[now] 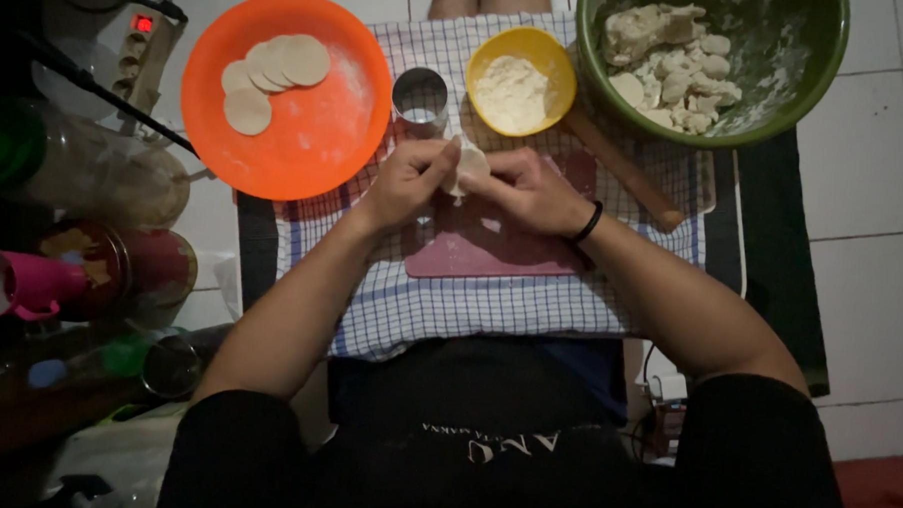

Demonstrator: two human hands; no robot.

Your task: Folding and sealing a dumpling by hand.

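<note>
Landmark is the pink board [482, 253], lying on a checked cloth [440, 304] in front of the person. Beyond the board's far right corner sits a big green bowl [818, 67] with dough lumps [668, 61] in it. Beyond its far left corner is an orange plate [316, 129] carrying four flat dough rounds [273, 72]. A wooden rolling pin [625, 170] lies diagonally off the board's right edge, long axis running from far-left to near-right. Straight past the far edge are a yellow bowl [553, 57] of flour and, to its left, a metal ring cutter [421, 98]. Smallest item: a dough piece [470, 167], held above the board's far edge, pinched between both hands. Left hand [406, 177] grips its left side, right hand [529, 190] its right side, fingers of both closed on it. The piece sits dead centre between the hands, neither one nearer. Its long axis looks roughly vertical in the view, though fingers hide much of it.
</note>
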